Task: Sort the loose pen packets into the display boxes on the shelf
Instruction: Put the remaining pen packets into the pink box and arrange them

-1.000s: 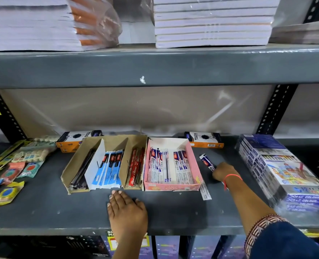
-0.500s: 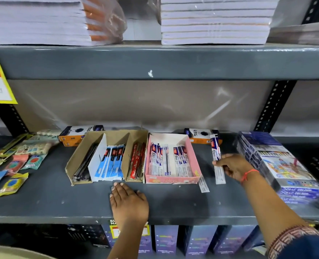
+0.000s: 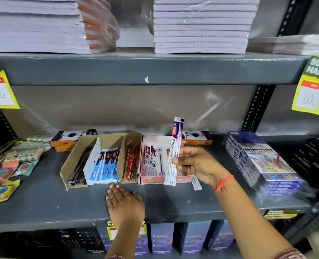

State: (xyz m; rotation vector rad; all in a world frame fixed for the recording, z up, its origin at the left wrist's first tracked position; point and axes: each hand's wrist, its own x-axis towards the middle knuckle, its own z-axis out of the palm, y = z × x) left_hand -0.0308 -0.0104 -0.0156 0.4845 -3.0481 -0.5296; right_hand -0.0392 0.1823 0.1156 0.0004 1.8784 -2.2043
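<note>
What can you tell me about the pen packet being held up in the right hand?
The pen packet is a long, narrow plastic sleeve, white and purple with a red logo near the top and a clear lower end. It stands nearly upright, tilted slightly, pinched at its middle by the right hand, lifted in front of the pink display box.

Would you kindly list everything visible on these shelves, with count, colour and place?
Pen packet: one, white-purple, held upright before pink box.
Pink box: one, mid-shelf, white packets inside.
Cardboard box: one, brown, left of pink; black, blue, red packets.
Loose packet: one, clear, right of pink box.
Orange boxes: two, behind.
Colour sets: stack, blue, right.
Sachets: several, mixed, far left.
Notebooks: stacks, white, upper shelf.
Price tags: two, yellow.
Left hand: flat on shelf.
Right hand: gripping packet.
</note>
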